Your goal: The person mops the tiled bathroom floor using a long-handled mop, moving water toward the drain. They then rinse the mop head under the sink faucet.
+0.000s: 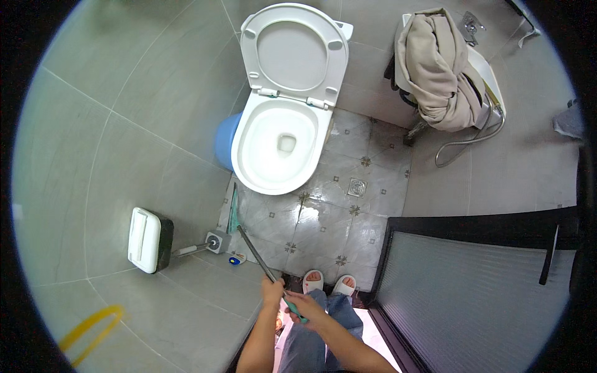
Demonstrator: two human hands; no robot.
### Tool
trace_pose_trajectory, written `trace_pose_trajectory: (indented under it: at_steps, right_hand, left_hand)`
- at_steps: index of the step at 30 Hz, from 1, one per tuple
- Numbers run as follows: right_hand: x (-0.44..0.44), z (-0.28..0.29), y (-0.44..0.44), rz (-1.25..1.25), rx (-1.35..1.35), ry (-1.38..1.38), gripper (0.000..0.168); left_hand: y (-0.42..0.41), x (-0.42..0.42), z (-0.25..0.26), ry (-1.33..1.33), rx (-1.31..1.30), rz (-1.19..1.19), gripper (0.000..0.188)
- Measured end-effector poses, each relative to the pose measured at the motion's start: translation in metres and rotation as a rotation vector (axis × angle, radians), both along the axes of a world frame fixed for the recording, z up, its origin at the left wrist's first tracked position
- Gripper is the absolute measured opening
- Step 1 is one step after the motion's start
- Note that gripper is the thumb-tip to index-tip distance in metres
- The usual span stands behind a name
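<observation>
My left hand point(272, 291) is closed around the metal pole of a long-handled floor squeegee point(255, 252). Lower down, my right hand point(305, 307) grips the same pole by its green handle end. The tool's narrow teal head point(233, 210) lies on the wet tiled floor point(322, 238), along the foot of the left wall. It is to the left of the front of a white toilet point(280, 184), whose seat and lid are raised.
A blue bin point(225, 141) stands left of the toilet. A toilet brush in a grey holder point(218, 242) and a white-lidded box point(145, 240) are by the left wall. Beige cloth point(438, 70) covers the washbasin point(487, 74). A floor drain point(357, 187) and a framed glass door point(466, 289) are on the right.
</observation>
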State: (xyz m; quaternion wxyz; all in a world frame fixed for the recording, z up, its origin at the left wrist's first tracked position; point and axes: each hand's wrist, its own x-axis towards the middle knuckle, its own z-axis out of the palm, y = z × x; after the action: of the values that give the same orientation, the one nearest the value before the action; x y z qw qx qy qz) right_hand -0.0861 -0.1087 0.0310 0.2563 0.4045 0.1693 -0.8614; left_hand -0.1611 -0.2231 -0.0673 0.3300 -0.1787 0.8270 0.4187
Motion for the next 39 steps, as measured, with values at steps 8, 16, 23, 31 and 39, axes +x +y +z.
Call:
trace_pose_trajectory:
  at_steps: [8, 16, 23, 31, 39]
  right_hand:
    - [-0.05, -0.031, -0.034, -0.008, 0.147, -0.116, 0.044]
    - [0.09, 0.003, 0.023, -0.303, 0.027, -0.416, 0.037]
    - [0.164, 0.078, 0.064, -0.232, 0.18, -0.41, 0.036]
    - [0.146, 0.035, 0.036, -0.049, 0.17, -0.277, 0.035]
    - [0.183, 0.067, 0.128, -0.079, 0.411, -0.463, 0.033]
  left_hand:
    - [-0.003, -0.058, -0.004, -0.062, -0.136, -0.236, 0.063]
    - [0.074, 0.066, 0.019, -0.347, -0.157, -0.553, 0.081]
    - [0.111, 0.153, 0.067, -0.255, 0.027, -0.645, 0.079]
    - [0.056, 0.133, 0.045, -0.238, -0.096, -0.577, 0.082]
    - [0.173, 0.189, 0.019, -0.17, 0.017, -0.856, 0.083]
